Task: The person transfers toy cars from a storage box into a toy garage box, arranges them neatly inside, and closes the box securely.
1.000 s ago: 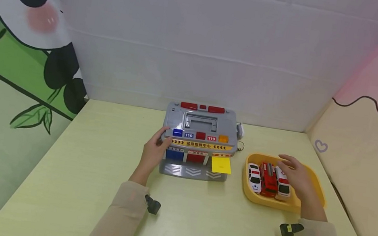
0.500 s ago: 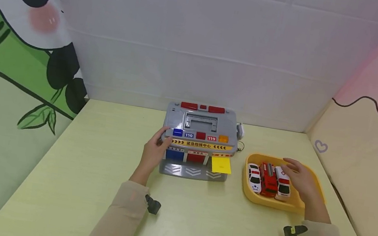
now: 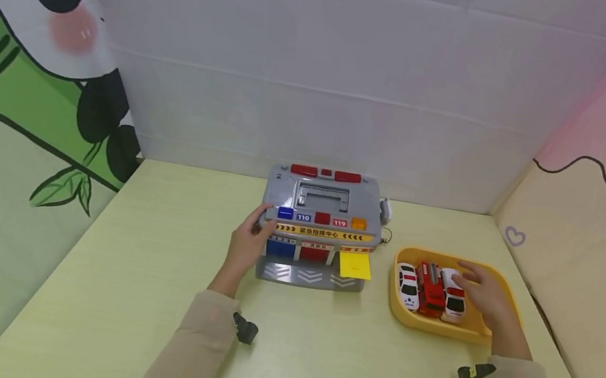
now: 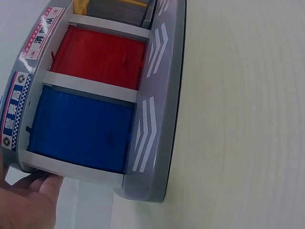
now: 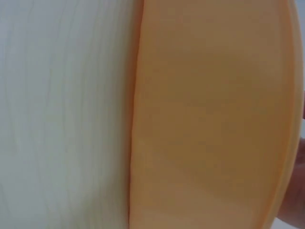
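Three toy cars (image 3: 431, 290) share a yellow tray (image 3: 437, 328) near a gray station (image 3: 320, 231).

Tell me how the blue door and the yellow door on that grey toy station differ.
The blue door is down and shut; the yellow door sticks outward, open. The blue door is at the end by the left hand, the yellow door at the opposite end. Both belong to the grey toy station.

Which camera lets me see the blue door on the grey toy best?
The left wrist view: the blue door is big and close there. The head view shows it, but small, near the left hand. The right wrist view misses it, facing the yellow tray.
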Motion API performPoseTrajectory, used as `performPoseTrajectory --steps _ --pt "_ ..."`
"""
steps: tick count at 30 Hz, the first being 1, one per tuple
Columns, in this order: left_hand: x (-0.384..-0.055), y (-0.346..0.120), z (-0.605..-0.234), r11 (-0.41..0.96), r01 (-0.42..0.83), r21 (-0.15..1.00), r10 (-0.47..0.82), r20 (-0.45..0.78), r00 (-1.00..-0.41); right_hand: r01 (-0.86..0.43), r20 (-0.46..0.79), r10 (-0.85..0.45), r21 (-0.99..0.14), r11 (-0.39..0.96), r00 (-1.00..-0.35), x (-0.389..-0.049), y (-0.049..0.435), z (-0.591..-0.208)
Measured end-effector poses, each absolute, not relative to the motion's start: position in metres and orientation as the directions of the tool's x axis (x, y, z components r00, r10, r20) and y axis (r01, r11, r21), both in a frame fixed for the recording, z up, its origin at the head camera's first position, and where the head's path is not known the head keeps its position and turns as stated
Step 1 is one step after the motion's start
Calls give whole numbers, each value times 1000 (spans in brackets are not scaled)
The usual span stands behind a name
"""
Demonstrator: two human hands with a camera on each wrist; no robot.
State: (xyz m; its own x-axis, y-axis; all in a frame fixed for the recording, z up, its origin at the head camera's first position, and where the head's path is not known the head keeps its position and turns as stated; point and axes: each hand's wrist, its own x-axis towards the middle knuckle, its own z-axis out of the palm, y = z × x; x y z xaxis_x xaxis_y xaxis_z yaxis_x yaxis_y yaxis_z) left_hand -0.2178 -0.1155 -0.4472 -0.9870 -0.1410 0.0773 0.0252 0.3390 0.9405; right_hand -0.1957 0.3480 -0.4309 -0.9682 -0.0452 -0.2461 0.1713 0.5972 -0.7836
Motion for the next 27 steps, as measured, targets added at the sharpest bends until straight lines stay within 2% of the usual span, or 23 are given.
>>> performPoseTrajectory --steps 27 --pt "-217 -114 -448 320 15 947 -146 65 -987 171 -351 -227 -808 564 -908 -207 363 -443"
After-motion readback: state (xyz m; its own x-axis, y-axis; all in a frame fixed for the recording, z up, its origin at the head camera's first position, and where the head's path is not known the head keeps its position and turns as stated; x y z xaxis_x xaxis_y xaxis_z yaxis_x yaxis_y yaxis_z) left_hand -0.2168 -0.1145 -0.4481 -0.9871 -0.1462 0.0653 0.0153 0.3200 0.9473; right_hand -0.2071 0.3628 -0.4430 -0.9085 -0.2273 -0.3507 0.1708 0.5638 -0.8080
